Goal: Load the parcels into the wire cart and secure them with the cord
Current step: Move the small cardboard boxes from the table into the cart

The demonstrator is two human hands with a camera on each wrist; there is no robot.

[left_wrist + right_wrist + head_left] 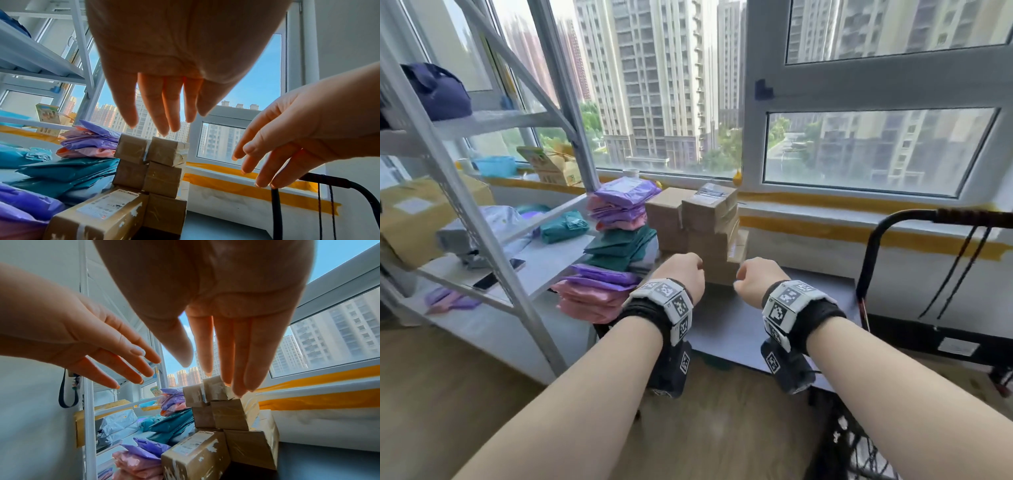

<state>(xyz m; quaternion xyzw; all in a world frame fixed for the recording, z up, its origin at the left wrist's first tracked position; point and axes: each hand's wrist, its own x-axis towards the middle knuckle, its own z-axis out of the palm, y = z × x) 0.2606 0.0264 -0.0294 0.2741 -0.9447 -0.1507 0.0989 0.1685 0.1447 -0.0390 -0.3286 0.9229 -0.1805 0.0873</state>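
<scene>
Reaching with fingers straight, left hand (681, 274) and right hand (758, 277) near stacked cardboard boxes (709, 219).

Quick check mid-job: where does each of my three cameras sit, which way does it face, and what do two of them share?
Head: high, looking forward and down at the stacked brown boxes under the window; both forearms, left hand, right hand.
Left wrist: under the left palm, along open fingers toward the boxes; right hand at right.
Right wrist: under the right palm, along open fingers; left hand at left.
Shared: both wrist views show the boxes.

Brown taped cardboard boxes (709, 219); purple, pink and teal plastic mailer bags (616, 240); black metal cart handle (893, 222); yellow tape strip (859, 236).
</scene>
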